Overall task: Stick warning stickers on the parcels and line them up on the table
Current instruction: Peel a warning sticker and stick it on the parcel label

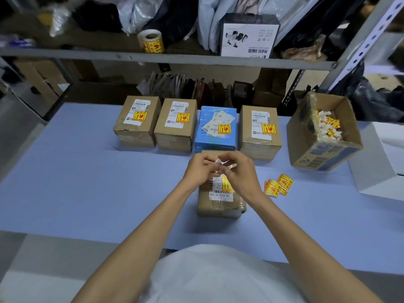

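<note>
**Above the near parcel, both hands pinch a white scrap**

Nearest the person on the pale blue table (pixel 87 182) lies a brown cardboard parcel (pixel 220 204), flat, with clear tape over its edges. Its top bears a white shipping label with barcodes. A yellow-and-red warning sticker (pixel 226 185) sits on that label, partly hidden by the right wrist.

Just above this parcel the left hand (pixel 200 169) and right hand (pixel 238 171) meet, fingers curled inward. Thumb and forefinger tips of each hand press together on a small white paper scrap (pixel 218 164) held between them; the other fingers are loosely bent.

Beyond the parcel stands a row of four parcels (pixel 216 127), three brown and one blue, each with such a sticker on top. Right of the parcel lie loose yellow stickers (pixel 277 185). Farther right stands an open cardboard box (pixel 328 154) of crumpled sticker backings.
</note>
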